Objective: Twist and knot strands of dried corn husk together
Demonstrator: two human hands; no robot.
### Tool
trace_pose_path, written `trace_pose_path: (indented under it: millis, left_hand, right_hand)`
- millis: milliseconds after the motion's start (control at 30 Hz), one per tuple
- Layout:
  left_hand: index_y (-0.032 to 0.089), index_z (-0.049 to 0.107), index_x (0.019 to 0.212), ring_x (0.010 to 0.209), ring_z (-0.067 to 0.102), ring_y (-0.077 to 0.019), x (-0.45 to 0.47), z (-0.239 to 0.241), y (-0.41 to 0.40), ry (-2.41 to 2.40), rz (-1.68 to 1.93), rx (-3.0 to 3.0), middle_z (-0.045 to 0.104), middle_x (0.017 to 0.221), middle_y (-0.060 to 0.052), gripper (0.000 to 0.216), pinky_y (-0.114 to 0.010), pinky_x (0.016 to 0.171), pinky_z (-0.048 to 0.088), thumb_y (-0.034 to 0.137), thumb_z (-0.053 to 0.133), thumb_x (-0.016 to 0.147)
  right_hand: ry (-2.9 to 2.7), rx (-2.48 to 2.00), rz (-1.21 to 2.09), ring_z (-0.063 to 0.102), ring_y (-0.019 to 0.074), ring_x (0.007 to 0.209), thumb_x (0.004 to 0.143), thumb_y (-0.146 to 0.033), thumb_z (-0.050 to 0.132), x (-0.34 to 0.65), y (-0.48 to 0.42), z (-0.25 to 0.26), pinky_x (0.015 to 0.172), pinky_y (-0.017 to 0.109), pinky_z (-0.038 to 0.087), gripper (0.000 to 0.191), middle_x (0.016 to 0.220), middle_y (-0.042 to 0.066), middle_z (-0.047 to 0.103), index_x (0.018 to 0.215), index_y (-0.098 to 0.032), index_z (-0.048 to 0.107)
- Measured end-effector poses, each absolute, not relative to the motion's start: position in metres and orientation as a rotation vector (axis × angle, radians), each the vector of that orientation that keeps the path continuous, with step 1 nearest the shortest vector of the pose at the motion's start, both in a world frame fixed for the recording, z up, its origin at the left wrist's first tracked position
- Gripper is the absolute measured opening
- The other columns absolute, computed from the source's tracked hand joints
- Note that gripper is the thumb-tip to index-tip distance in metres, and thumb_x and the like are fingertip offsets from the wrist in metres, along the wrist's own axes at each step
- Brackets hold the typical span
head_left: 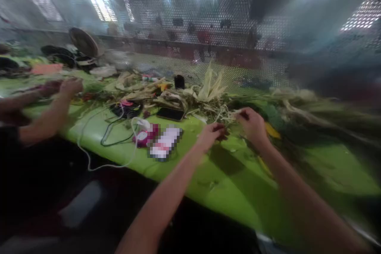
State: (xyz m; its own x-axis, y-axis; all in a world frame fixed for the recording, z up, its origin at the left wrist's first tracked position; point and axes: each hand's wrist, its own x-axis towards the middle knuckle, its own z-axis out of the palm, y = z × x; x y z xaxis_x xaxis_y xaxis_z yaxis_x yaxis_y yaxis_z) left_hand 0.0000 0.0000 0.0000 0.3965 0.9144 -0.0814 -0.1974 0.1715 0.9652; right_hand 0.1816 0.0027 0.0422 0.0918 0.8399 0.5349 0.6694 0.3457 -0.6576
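My left hand (212,134) and my right hand (253,124) reach over a green table (226,182) to the edge of a heap of dry corn husks (208,91). Each hand has its fingers curled. My left hand pinches a small dark piece that I cannot make out. My right hand pinches pale husk strips at the foot of the heap. The picture is smeared by motion.
A black phone (170,114) lies left of my hands, with a pink device (145,135), a white cable (89,162) and black cables (111,135) beside it. Another person's arms (47,115) work at the far left. Green and yellow leaves (297,123) lie to the right.
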Motion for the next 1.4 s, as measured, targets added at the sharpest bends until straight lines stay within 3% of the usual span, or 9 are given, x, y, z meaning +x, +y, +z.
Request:
trace_pose_path:
  millis: [100,167,300,467,767,967,1100,1233,1400]
  left_hand:
    - [0.017,0.068,0.113,0.077,0.07,-0.0177,-0.015,0.005,-0.001,0.799,0.867,0.977,0.073,0.102,-0.013,0.053,-0.028,0.067,0.05,0.06,0.051,0.088]
    - [0.016,0.07,0.108,0.079,0.07,-0.0196,-0.023,0.005,0.0,0.823,0.853,0.963,0.074,0.099,-0.013,0.056,-0.03,0.069,0.051,0.064,0.049,0.087]
    - [0.016,0.07,0.103,0.073,0.067,-0.0155,-0.028,0.0,0.006,0.847,0.834,1.107,0.073,0.088,-0.009,0.039,-0.029,0.069,0.049,0.039,0.077,0.072]
    - [0.014,0.069,0.088,0.065,0.058,-0.0098,-0.03,-0.01,0.019,1.04,1.13,1.058,0.067,0.078,-0.003,0.023,-0.023,0.062,0.044,0.017,0.077,0.067]
    - [0.018,0.059,0.087,0.056,0.048,-0.0071,-0.035,-0.004,0.023,1.132,1.668,0.629,0.056,0.071,0.003,0.022,-0.022,0.056,0.039,0.036,0.069,0.077]
    - [0.017,0.068,0.075,0.07,0.06,-0.0152,-0.02,-0.005,0.01,0.965,1.115,1.016,0.069,0.08,-0.008,0.041,-0.028,0.065,0.043,0.057,0.06,0.08]
    - [0.018,0.068,0.077,0.07,0.058,-0.0139,-0.013,-0.007,0.01,0.873,1.15,1.127,0.069,0.078,-0.004,0.027,-0.027,0.068,0.043,0.043,0.075,0.07]
    - [0.019,0.062,0.077,0.063,0.054,-0.0103,-0.024,-0.005,0.021,1.004,1.484,0.878,0.065,0.076,-0.001,0.019,-0.024,0.062,0.04,0.038,0.066,0.078]
    - [0.02,0.065,0.094,0.087,0.06,-0.0138,-0.02,-0.001,0.018,0.933,1.503,0.99,0.067,0.093,-0.004,0.02,-0.027,0.081,0.046,0.036,0.064,0.082]
  right_hand:
    - [-1.498,-1.372,0.239,0.05,0.0146,0.063,0.078,-0.043,0.063,0.194,0.01,0.044,0.059,0.026,0.039,0.023,0.068,0.001,0.06,0.079,-0.019,0.064]
    - [-1.424,-1.373,0.254,0.048,0.0143,0.061,0.076,-0.043,0.064,0.201,0.015,0.044,0.058,0.026,0.039,0.024,0.066,0.0,0.059,0.076,-0.019,0.063]
    - [-1.329,-1.389,0.291,0.047,0.0143,0.06,0.071,-0.045,0.066,0.211,0.021,0.043,0.058,0.028,0.039,0.027,0.063,0.0,0.058,0.073,-0.018,0.061]
    - [-1.265,-1.401,0.282,0.05,0.0155,0.061,0.071,-0.048,0.068,0.217,0.024,0.041,0.06,0.029,0.041,0.029,0.065,0.001,0.06,0.073,-0.019,0.062]
    - [-1.131,-1.362,0.239,0.049,0.016,0.062,0.072,-0.044,0.066,0.229,0.034,0.037,0.062,0.031,0.042,0.026,0.064,0.0,0.056,0.072,-0.019,0.059]
    - [-1.09,-1.411,0.258,0.046,0.0168,0.063,0.07,-0.041,0.065,0.234,0.036,0.032,0.063,0.033,0.041,0.025,0.063,0.002,0.055,0.067,-0.018,0.057]
    - [-1.136,-1.43,0.277,0.047,0.0169,0.062,0.069,-0.043,0.065,0.233,0.035,0.029,0.062,0.033,0.042,0.027,0.062,0.002,0.056,0.068,-0.017,0.059]
    - [-1.154,-1.425,0.285,0.047,0.0159,0.06,0.069,-0.043,0.063,0.231,0.032,0.031,0.06,0.032,0.042,0.026,0.062,0.002,0.057,0.07,-0.018,0.059]
    - [-1.311,-1.428,0.27,0.048,0.0157,0.06,0.07,-0.044,0.066,0.212,0.02,0.034,0.061,0.03,0.043,0.026,0.064,0.002,0.059,0.072,-0.018,0.061]
